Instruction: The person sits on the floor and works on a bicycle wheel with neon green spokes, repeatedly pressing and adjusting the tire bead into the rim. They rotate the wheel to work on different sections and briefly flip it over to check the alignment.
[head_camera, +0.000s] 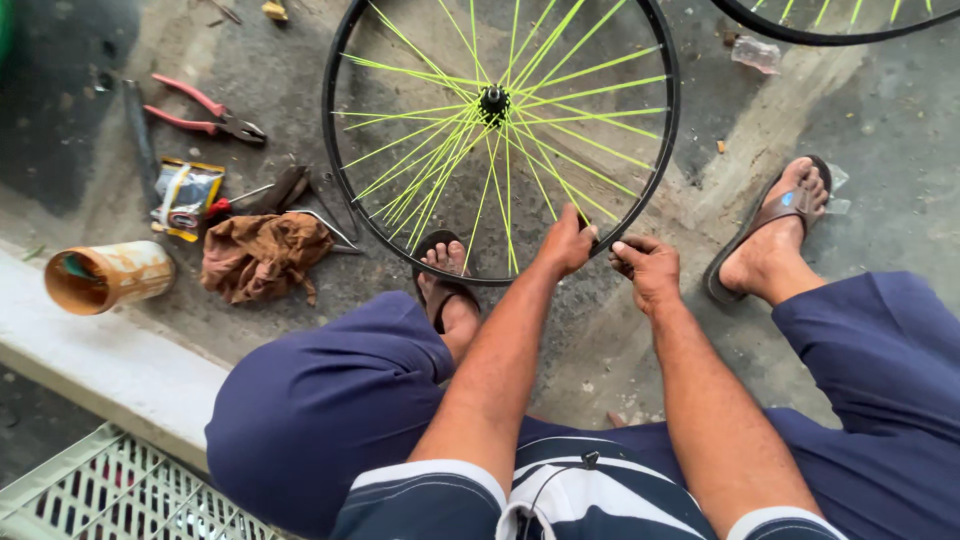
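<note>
Both hands' fingers, left hand (566, 243) and right hand (645, 265), grip the flat-lying wheel (500, 130) rim.

Matt black rim (345, 200), rough concrete floor (880, 110)

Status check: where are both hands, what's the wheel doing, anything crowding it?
Left hand and right hand both gripping the near rim. Bicycle wheel upright on the concrete, neon spokes. Left foot close behind the rim; rag and pliers lie apart.

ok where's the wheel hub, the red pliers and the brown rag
wheel hub (492, 99), head view, on the black centre where the yellow spokes meet
red pliers (205, 112), head view, on the red handles near the joint
brown rag (262, 255), head view, on the middle of the crumpled cloth
</note>
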